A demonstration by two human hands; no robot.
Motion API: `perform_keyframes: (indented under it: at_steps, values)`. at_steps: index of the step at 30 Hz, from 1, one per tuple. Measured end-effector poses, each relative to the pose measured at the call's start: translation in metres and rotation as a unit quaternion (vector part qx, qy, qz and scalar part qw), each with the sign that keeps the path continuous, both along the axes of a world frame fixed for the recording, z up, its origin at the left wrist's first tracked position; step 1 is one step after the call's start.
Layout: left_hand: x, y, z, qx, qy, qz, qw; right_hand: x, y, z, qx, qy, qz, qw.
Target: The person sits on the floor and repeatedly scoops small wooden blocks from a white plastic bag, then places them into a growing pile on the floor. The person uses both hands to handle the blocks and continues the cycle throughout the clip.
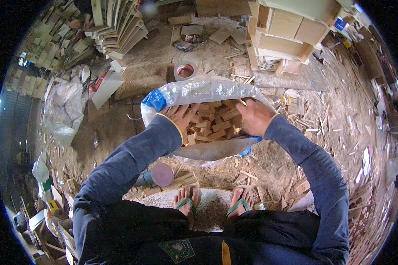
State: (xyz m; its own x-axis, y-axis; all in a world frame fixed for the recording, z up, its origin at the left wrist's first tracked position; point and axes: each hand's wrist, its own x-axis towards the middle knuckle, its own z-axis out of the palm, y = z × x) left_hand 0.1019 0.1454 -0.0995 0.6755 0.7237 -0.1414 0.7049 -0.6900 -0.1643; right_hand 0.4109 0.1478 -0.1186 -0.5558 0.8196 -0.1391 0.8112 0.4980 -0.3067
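Observation:
A white woven plastic sack [203, 89] with blue corners lies wide-mouthed in front of my feet. Inside it is a heap of small cut wooden blocks [220, 127]. My left hand [182, 115] reaches in at the left side, its fingers stretched out over the blocks and holding nothing that I can see. At the right side of the mouth, my right hand [255, 117] has its fingers curled among the blocks. A pale bit of wood shows at its fingertips, but what it grips is partly hidden.
A roll of tape [185, 71] sits just beyond the sack. Nearer me is a round purplish-topped can [162, 174]. A wooden cabinet frame [292, 31] stands far right, stacked boards [119, 33] far left. Another pale sack [65, 108] lies left. Wood scraps litter the floor.

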Motion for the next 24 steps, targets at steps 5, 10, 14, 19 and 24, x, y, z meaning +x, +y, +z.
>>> perform_keyframes:
  at_steps: [5, 10, 14, 19, 24]
  values:
    - [0.012, 0.004, -0.009, -0.011, -0.016, 0.023, 1.0, -0.039, -0.001, 0.007, 0.059, 0.016, 0.018, 0.998]
    - [0.007, 0.009, -0.018, -0.073, -0.155, 0.049, 0.984, -0.036, 0.007, 0.0, 0.021, 0.07, -0.005, 0.997]
    - [0.002, 0.002, -0.019, -0.184, -0.184, 0.161, 0.952, -0.02, -0.007, -0.01, 0.006, 0.113, -0.003, 0.994]
    - [-0.003, 0.004, -0.034, -0.161, -0.25, 0.062, 0.953, -0.019, -0.033, -0.016, 0.017, 0.088, 0.013, 0.996]
    - [-0.002, -0.009, -0.063, -0.152, -0.331, 0.074, 0.928, -0.026, -0.042, -0.018, 0.007, 0.164, 0.004, 0.986]
